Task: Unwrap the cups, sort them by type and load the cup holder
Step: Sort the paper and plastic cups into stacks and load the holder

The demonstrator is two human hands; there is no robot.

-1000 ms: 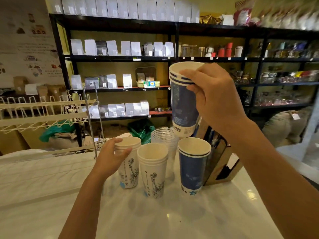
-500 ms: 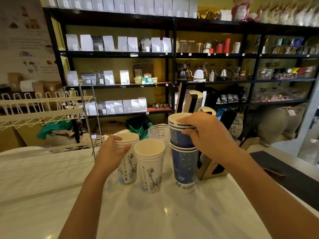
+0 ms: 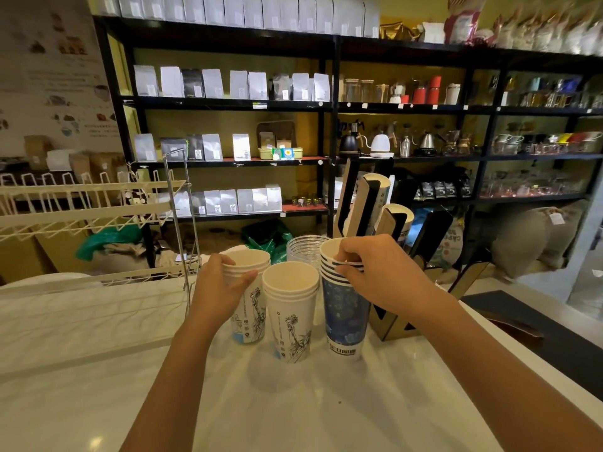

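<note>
blue stack: blue cups (image 3: pixel 342 308) stand upright on the white bench (image 3: pixel 98 370), just left of the cup holder (image 3: pixel 396 327).
right hand: right hand (image 3: pixel 375 272) curls over the blue rim, fingers inside, gripping it.
left hand: left hand (image 3: pixel 222 282) wraps the left white stack (image 3: pixel 249 288).
relation: holder slots lean up and right of the nearer right hand.
change: earlier the lifted blue cups were high; now nested down.

Blue patterned cups (image 3: pixel 342 308); white sketch-printed cups (image 3: pixel 290 318)
</note>
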